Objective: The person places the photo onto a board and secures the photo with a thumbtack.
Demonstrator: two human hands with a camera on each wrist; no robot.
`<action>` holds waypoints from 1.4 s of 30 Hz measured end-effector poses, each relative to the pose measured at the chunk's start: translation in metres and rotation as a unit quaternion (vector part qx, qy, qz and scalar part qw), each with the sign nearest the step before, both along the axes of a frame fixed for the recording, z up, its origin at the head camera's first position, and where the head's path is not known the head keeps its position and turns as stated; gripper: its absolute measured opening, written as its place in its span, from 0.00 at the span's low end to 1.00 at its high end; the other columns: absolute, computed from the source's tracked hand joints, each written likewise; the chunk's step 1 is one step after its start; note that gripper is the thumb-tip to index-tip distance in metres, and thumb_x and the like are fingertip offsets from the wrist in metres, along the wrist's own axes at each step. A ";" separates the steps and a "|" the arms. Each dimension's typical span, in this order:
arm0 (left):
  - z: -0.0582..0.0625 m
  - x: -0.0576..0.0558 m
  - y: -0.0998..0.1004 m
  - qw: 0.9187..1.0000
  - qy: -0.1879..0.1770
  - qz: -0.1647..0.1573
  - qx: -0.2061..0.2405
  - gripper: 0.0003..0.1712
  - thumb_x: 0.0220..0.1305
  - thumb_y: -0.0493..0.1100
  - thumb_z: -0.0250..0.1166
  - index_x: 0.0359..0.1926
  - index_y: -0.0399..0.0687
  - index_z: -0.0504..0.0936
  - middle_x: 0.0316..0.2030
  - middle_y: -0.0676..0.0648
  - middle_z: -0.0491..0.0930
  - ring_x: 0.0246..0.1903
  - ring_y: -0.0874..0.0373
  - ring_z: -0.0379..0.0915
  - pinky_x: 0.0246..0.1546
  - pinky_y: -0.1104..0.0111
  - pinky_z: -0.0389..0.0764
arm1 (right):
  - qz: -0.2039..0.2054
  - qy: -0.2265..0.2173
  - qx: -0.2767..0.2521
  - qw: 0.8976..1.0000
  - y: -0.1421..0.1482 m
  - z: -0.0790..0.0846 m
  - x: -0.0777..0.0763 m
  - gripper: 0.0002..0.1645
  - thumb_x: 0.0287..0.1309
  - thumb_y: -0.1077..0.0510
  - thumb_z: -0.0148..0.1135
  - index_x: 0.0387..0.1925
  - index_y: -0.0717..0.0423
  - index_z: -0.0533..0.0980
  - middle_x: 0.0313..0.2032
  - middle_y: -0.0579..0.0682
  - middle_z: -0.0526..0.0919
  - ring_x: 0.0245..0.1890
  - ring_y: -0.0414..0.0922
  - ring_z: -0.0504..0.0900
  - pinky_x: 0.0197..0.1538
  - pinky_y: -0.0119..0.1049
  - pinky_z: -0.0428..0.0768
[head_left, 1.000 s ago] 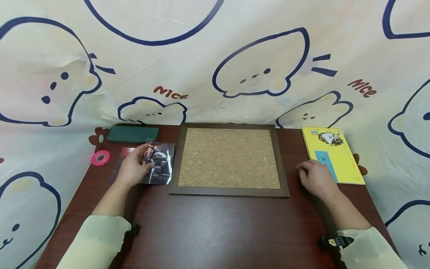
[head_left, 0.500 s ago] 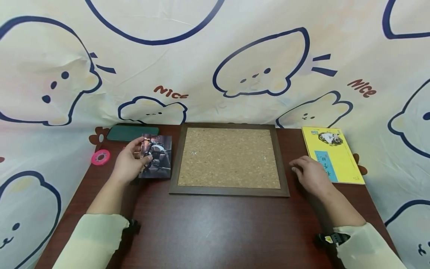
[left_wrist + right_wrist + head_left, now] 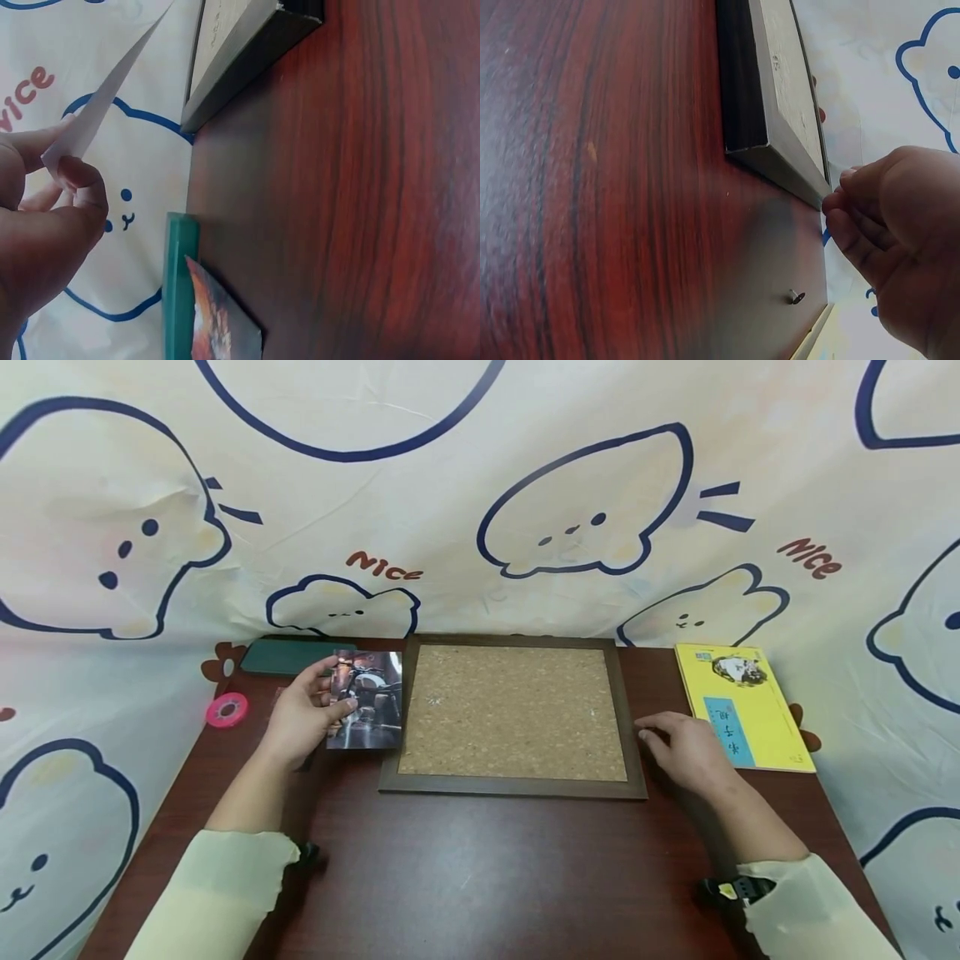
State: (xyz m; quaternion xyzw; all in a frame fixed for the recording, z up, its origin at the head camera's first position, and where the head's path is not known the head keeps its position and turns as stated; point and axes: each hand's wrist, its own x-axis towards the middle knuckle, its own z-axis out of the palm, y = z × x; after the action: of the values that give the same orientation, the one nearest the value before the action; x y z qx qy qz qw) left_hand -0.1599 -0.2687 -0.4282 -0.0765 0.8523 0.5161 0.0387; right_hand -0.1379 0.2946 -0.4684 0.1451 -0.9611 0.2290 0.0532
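My left hand (image 3: 300,714) pinches a glossy dark photo print (image 3: 378,702) between thumb and fingers, its right edge overlapping the corkboard's left side in the head view. From the left wrist, the raised photo print (image 3: 97,112) shows nearly edge-on. The brown-framed corkboard (image 3: 510,718) lies at the table's back middle. Beside its right edge is my right hand (image 3: 690,752), fingers loosely bent, with nothing visible in them. A small thumbtack (image 3: 796,297) stands on the table below that hand in the right wrist view. Another colourful photo (image 3: 217,315) lies by the green case, mostly hidden in the head view.
At the back left are a green case (image 3: 285,657) and a pink tape roll (image 3: 227,710). A yellow book (image 3: 765,718) lies at the right, partly behind the right hand. Patterned cloth (image 3: 562,485) rises directly behind the dark red table (image 3: 480,868).
My left hand has lifted the photo print from the other one and carried it right, to the corkboard's left edge. My right hand has slid left from the yellow book toward the corkboard.
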 end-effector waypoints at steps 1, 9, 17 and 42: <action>-0.002 -0.001 0.001 1.000 -0.002 0.000 0.005 0.48 0.68 0.42 0.72 0.82 0.57 0.57 0.61 0.38 0.72 0.48 0.47 0.71 0.35 0.70 0.83 | 0.003 0.001 -0.003 1.000 -0.001 0.000 0.000 0.12 0.70 0.61 0.64 0.50 0.60 0.86 0.48 0.60 0.88 0.48 0.60 0.86 0.47 0.60 0.83; -0.011 -0.007 0.014 0.999 -0.020 -0.015 0.048 0.48 0.68 0.41 0.72 0.81 0.59 0.57 0.63 0.38 0.72 0.50 0.46 0.72 0.40 0.71 0.82 | 0.017 0.020 -0.027 0.999 -0.007 -0.003 -0.006 0.11 0.69 0.61 0.66 0.48 0.57 0.87 0.44 0.55 0.88 0.46 0.56 0.87 0.47 0.57 0.83; -0.019 -0.012 0.033 0.997 -0.016 -0.030 0.067 0.47 0.68 0.39 0.72 0.81 0.57 0.58 0.63 0.40 0.72 0.49 0.48 0.73 0.39 0.69 0.82 | 0.001 0.021 -0.039 0.999 -0.017 -0.003 -0.011 0.08 0.68 0.59 0.67 0.45 0.55 0.87 0.45 0.55 0.89 0.46 0.54 0.87 0.47 0.55 0.83; -0.036 -0.027 0.075 0.994 -0.014 -0.059 0.092 0.45 0.65 0.33 0.71 0.79 0.54 0.61 0.61 0.41 0.75 0.52 0.47 0.76 0.40 0.64 0.84 | 0.004 0.008 -0.089 0.996 -0.060 -0.003 -0.034 0.06 0.69 0.59 0.67 0.43 0.54 0.87 0.42 0.51 0.90 0.40 0.48 0.86 0.42 0.49 0.82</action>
State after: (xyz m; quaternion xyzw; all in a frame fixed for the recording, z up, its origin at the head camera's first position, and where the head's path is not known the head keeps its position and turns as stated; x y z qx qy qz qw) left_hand -0.1867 -0.1933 -0.4641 -0.0290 0.8033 0.5883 0.0882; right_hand -0.1718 0.2348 -0.4719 0.1454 -0.9360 0.3122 0.0726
